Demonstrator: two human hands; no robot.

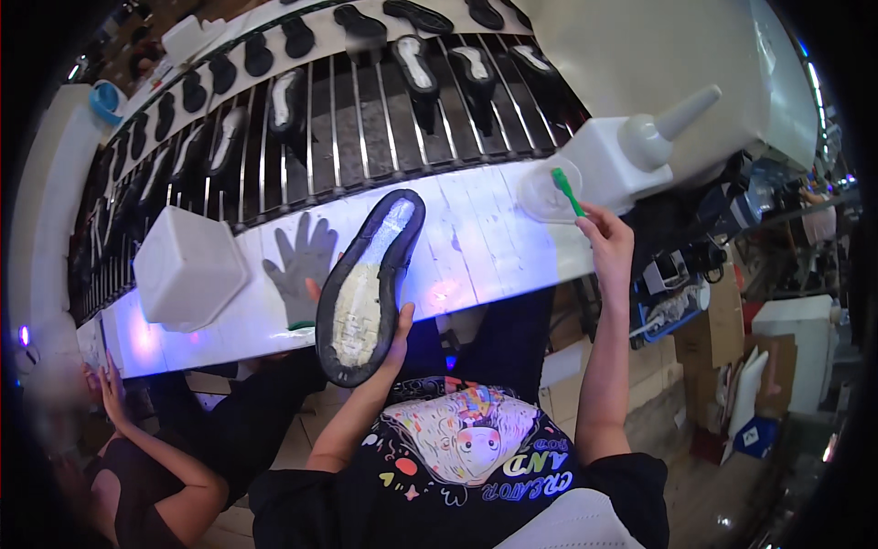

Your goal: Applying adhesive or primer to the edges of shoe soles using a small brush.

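Note:
My left hand (400, 340) is closed round a black shoe (402, 265), held bottom up and tilted over the bench's near edge. The shoe's underside is cream at the wide end and whitish along the narrow end. Between the fingers of my right hand (608, 242) is a small green brush (567, 192). Its head is over a round translucent dish (530, 203); whether it touches the inside I cannot tell. Right behind the dish stands a white plastic bottle (608, 151) with a long nozzle. Left of the shoe, a grey glove (305, 261) lies flat on the white bench (476, 229).
Beyond the bench runs a metal roller conveyor (352, 119) carrying several black shoes with whitish undersides. Black soles (258, 57) line a white shelf behind it. A white angular container (187, 270) sits at the bench's left. Another person's hand (110, 389) is at lower left. Cardboard boxes (713, 339) stand right.

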